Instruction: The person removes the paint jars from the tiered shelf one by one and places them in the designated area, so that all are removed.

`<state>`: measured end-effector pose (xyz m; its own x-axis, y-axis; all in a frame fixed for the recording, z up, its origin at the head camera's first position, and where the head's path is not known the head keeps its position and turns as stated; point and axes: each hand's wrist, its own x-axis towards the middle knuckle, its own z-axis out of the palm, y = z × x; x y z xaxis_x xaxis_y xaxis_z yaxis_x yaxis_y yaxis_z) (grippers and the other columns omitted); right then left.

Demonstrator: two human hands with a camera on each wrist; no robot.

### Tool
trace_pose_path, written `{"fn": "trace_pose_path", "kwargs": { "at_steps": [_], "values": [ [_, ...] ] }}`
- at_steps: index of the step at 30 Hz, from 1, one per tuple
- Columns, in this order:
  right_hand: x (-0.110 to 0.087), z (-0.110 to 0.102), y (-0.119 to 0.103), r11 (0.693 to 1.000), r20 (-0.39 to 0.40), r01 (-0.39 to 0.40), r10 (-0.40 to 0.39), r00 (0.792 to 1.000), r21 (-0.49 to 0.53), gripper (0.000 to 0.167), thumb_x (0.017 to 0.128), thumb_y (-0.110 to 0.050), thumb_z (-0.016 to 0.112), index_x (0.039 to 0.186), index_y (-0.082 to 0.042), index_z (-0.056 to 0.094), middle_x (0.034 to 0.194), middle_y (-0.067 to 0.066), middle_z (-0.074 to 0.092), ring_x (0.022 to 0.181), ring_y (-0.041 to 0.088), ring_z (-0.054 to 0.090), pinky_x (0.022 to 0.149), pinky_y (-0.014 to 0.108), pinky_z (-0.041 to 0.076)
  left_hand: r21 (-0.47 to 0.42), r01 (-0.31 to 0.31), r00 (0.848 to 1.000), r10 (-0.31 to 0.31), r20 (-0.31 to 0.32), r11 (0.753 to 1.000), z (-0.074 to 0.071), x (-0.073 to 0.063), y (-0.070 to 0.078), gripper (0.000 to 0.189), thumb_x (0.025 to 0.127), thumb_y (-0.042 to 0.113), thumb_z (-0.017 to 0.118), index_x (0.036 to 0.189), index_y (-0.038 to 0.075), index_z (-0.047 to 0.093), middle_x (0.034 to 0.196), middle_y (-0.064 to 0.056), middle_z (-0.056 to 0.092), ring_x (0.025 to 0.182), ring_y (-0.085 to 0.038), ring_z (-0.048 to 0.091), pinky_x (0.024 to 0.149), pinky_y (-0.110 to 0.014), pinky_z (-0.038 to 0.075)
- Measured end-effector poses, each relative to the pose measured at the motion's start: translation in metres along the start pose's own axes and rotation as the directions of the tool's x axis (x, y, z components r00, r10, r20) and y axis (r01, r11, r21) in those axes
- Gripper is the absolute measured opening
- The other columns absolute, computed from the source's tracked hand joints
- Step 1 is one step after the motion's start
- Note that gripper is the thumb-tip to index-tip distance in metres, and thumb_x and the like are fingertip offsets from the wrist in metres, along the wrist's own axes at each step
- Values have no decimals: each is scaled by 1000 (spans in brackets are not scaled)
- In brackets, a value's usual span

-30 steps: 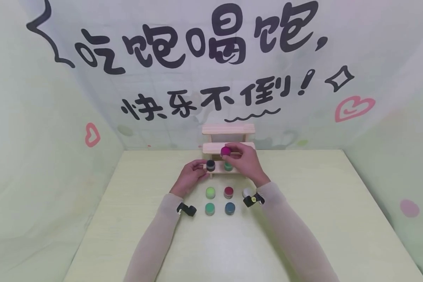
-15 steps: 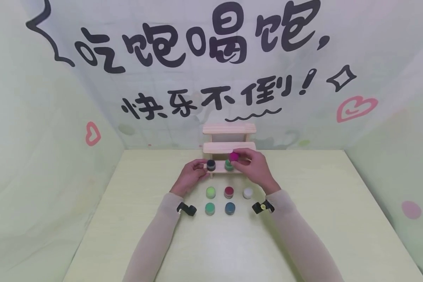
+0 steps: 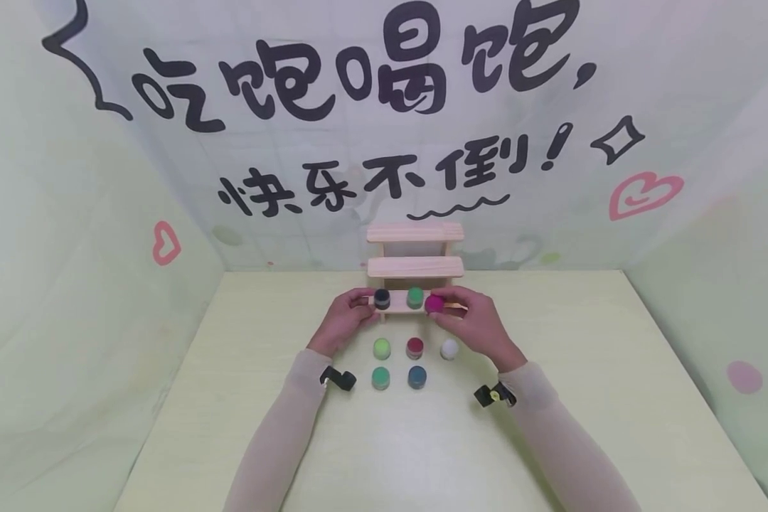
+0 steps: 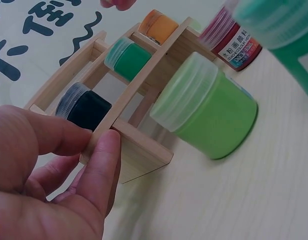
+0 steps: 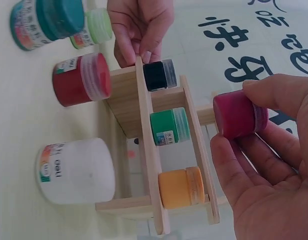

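Note:
My left hand (image 3: 342, 321) pinches the left end of the lowest shelf of a wooden step rack (image 3: 416, 267), beside a black paint jar (image 3: 382, 299). In the left wrist view, thumb and fingers (image 4: 101, 165) press the shelf's end. My right hand (image 3: 476, 320) holds a magenta paint jar (image 5: 239, 114) by its sides, off the shelf and in front of the rack's right end. On the lowest shelf, a green paint jar (image 5: 169, 126) stands mid-way and an orange paint jar (image 5: 181, 187) at the right. From the head camera, the orange jar is mostly hidden behind the right hand and magenta jar.
Several jars stand on the table before the rack: light green (image 3: 382, 348), red (image 3: 414, 347), white (image 3: 449, 348), teal-green (image 3: 380, 377) and blue (image 3: 417, 377). A printed cloth (image 3: 333, 178) hangs behind the rack. The upper shelf (image 3: 416, 232) bears no jars.
My right hand has carried the magenta jar rightward and down, from in front of the middle shelf to the lowest shelf's right end. The left hand stays on the rack.

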<state>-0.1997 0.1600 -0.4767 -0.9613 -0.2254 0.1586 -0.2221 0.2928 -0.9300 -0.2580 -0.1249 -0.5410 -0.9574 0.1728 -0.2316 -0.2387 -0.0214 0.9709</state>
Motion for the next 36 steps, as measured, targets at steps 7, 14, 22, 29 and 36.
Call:
{"fn": "trace_pose_path", "kwargs": {
  "at_steps": [7, 14, 22, 29, 36],
  "values": [
    [-21, -4, 10, 999, 30, 34, -34, 999, -1, 43, 91, -7, 82, 132, 0, 69, 127, 20, 71, 115, 39, 73, 97, 30, 65, 3, 10, 1000, -10, 8, 1000, 2, 1, 3, 47, 96, -8, 63, 141, 5, 63, 119, -17, 65, 102, -20, 71, 98, -30, 66],
    [-38, -8, 15, 1000, 48, 22, -21, 999, -6, 43, 91, -5, 81, 132, 0, 69, 124, 16, 73, 114, 40, 73, 96, 30, 66, 2, 4, 1000, -4, 2, 1000, 2, 2, 3, 48, 95, -8, 62, 141, 6, 63, 120, -17, 65, 103, -21, 71, 98, -30, 66],
    [-51, -10, 22, 999, 62, -14, 16, 998, -45, 40, 90, -6, 82, 129, -2, 71, 130, 16, 72, 114, 39, 73, 97, 32, 66, 11, 14, 1000, -14, -4, 1000, -1, 3, -1, 46, 96, -7, 63, 141, 6, 63, 121, -18, 63, 103, -21, 70, 98, -29, 66],
    [-60, -10, 28, 996, 82, -6, 14, 997, -93, 37, 89, -10, 84, 125, -6, 74, 123, 12, 75, 112, 35, 74, 96, 32, 66, 17, 12, 1000, -12, -6, 1000, -1, 1, 0, 46, 97, -6, 62, 141, 6, 63, 120, -17, 62, 102, -20, 69, 98, -29, 66],
    [-70, -8, 35, 993, 123, -9, 23, 992, -115, 38, 88, -6, 84, 125, -6, 74, 125, 12, 75, 113, 33, 73, 95, 31, 66, 22, 7, 1000, -7, -7, 1000, 0, 0, 1, 46, 97, -7, 62, 141, 6, 64, 119, -16, 62, 103, -20, 70, 97, -28, 66]
  ]
}}
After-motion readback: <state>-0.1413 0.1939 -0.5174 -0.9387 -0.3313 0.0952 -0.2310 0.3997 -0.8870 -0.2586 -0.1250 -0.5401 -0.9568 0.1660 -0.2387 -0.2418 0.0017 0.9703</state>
